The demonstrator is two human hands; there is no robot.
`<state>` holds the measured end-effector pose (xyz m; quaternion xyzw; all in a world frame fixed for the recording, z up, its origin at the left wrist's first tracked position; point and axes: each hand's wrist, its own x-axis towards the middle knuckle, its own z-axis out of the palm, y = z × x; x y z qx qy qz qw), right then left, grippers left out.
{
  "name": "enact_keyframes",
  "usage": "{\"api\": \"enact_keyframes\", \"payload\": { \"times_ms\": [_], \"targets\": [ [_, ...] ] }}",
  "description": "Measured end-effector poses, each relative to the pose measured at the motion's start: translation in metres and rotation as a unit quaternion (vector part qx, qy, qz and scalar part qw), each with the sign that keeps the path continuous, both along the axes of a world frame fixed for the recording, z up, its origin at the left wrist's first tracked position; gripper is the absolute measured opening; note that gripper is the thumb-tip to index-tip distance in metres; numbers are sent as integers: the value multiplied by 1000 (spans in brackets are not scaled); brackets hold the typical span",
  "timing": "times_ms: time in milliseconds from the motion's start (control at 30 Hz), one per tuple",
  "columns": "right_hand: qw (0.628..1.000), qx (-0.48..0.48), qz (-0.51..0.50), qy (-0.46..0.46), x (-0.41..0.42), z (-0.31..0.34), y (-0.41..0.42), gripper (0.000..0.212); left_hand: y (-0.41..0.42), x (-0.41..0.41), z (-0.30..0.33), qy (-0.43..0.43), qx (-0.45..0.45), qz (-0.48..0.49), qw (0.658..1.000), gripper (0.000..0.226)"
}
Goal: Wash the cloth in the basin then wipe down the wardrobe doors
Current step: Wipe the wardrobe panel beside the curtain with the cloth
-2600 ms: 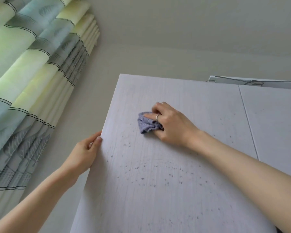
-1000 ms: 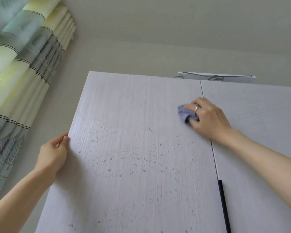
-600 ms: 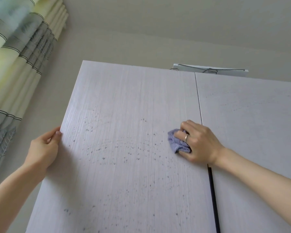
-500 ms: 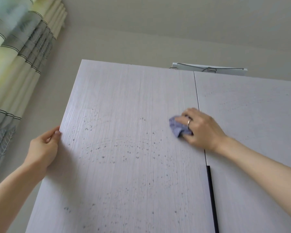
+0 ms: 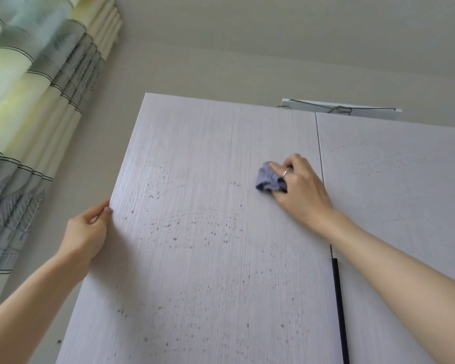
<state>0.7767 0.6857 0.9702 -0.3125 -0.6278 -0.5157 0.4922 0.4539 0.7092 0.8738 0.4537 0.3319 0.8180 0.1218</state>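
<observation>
A crumpled blue-grey cloth (image 5: 267, 178) is pressed against the upper right part of the left wardrobe door (image 5: 208, 232), a pale wood-grain panel speckled with dark spots. My right hand (image 5: 300, 190) grips the cloth, fingers curled round it, close to the seam between the doors. My left hand (image 5: 87, 232) holds the left edge of that door, thumb on the front face and fingers behind the edge. The right wardrobe door (image 5: 399, 193) lies to the right of the seam. No basin is in view.
A striped green and grey curtain (image 5: 29, 114) hangs at the left. A white flat box tied with wire (image 5: 342, 109) sits on top of the wardrobe. A dark handle strip (image 5: 339, 306) runs down the seam. Wall and ceiling lie above.
My right hand has carried the cloth over the left door near the seam, down and up again, now a little up and left of half a second ago. My left hand stays on the edge.
</observation>
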Motion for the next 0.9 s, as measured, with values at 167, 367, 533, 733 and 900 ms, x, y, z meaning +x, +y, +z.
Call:
{"api": "enact_keyframes", "payload": {
  "times_ms": [167,367,533,733,900],
  "targets": [
    [978,-23,31,-207,-38,-45,10,55,-5,2,-4,-10,-9,-12,1000,34],
    [980,15,-44,-196,-35,2,3,56,-12,0,-4,1,-11,-28,1000,34],
    [994,-27,-36,102,-49,25,6,49,-10,-5,-6,20,-10,-49,999,32],
    [954,-6,-31,-297,-82,-20,13,48,-12,-7,-9,66,-3,-37,997,34],
    [996,51,-56,57,-88,28,11,42,-9,-10,-11,122,5,-9,992,36]
  ]
}}
